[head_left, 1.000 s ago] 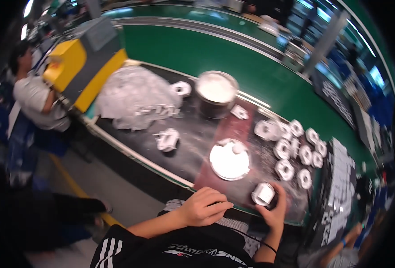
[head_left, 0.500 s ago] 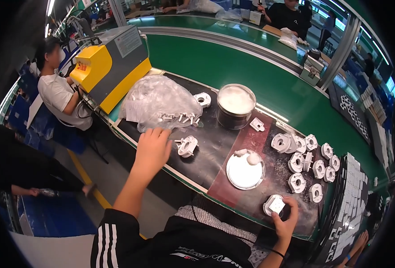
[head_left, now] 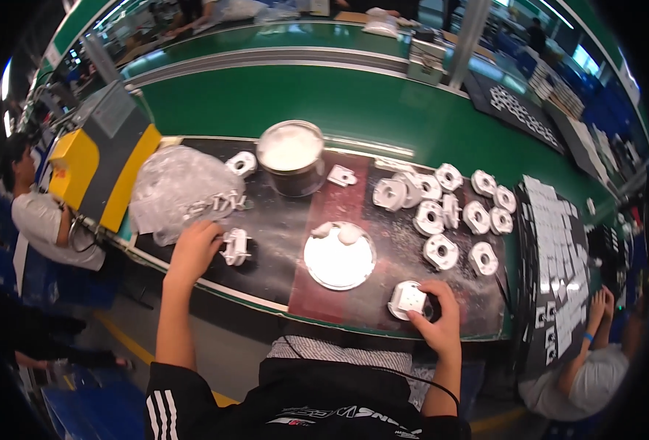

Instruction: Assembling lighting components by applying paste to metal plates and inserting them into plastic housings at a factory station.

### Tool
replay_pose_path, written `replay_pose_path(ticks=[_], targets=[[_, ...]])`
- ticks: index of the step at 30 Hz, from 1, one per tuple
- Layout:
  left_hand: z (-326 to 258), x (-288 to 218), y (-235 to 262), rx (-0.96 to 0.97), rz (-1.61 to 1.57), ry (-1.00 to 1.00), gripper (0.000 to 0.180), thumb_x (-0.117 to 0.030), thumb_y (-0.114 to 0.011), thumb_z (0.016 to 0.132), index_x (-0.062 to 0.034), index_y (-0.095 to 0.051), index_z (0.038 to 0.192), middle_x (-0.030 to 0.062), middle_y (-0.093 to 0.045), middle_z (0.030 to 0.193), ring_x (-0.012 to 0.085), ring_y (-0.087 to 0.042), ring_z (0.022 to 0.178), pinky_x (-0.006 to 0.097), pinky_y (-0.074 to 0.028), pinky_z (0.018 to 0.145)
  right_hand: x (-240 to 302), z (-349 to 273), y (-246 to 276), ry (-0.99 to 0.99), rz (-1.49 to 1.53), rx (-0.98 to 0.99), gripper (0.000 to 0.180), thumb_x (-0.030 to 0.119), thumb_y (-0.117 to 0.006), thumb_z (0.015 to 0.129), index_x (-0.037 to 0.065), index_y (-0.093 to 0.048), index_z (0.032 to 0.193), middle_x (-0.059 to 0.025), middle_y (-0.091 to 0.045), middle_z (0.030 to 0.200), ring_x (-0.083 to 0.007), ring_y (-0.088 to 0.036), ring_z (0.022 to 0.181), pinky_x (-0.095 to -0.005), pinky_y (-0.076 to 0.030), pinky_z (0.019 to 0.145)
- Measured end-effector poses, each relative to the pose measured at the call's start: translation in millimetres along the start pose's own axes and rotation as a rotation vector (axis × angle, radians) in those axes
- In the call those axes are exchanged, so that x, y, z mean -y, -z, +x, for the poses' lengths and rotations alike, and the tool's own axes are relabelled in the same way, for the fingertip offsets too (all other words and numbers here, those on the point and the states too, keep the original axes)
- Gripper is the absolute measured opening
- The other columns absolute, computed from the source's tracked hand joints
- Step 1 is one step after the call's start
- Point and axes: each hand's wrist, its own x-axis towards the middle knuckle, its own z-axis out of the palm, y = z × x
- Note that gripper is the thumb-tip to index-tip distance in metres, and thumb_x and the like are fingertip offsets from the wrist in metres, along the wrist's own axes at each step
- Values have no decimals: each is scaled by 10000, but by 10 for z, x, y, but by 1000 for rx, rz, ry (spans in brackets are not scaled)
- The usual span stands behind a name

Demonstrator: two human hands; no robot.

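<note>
Bench: can, plate, bag, white parts.

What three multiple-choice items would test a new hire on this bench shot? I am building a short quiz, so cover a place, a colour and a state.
1. Where is the round white plate?
A. on the dark red mat
B. on the green belt
C. on the floor

2. What colour is the machine housing at the far left?
A. yellow
B. pink
C. white

3. What is the right hand doing?
A. hanging free
B. gripping a white part
C. holding a pen

Answers: 1 A, the plate lies on the dark red mat. 2 A, its side is yellow. 3 B, its fingers close on a white part.
</note>
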Motion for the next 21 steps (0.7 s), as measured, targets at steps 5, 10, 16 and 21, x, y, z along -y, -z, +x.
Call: replay_pose_path(ticks=[5, 10, 16, 21], targets=[[-43, 7, -30, -121, 62, 13, 155, -64, -714, 890, -39, -639, 1023, 164, -650, 956, 402, -631, 927, 497, -494, 810, 30, 10, 30, 11, -21, -4, 472, 138, -886, 719, 54, -695, 1143, -132, -689, 1187, -338, -634, 1162, -428, -467, 1041], [-302, -527, 315, -316, 74, 106, 148, -10, -669, 957, -4, -651, 1103, 170, -681, 940, 359, -649, 853, 441, -512, 769, 16, -4, 52, 15, -16, 16, 454, 112, -882, 731, 49, -697, 1141, -130, -689, 1189, -332, -638, 1159, -420, -485, 1023], [-613, -1400, -80, -317, -950, 57, 109, -5, -717, 918, 15, -704, 1024, 114, -714, 938, 171, -637, 809, 296, -507, 747, 39, 18, 51, 3, -32, 36, 481, 87, -871, 724, 49, -700, 1173, -136, -675, 1203, -316, -635, 1160, -411, -494, 1011], [-558, -2041, -480, 21, -1540, 205, 182, -10, -697, 989, 28, -672, 1165, 60, -690, 1056, 119, -648, 950, 274, -523, 887, 55, 5, 25, 4, 5, -6, 463, 91, -825, 770, 36, -689, 1209, -121, -665, 1217, -278, -628, 1178, -386, -487, 998]])
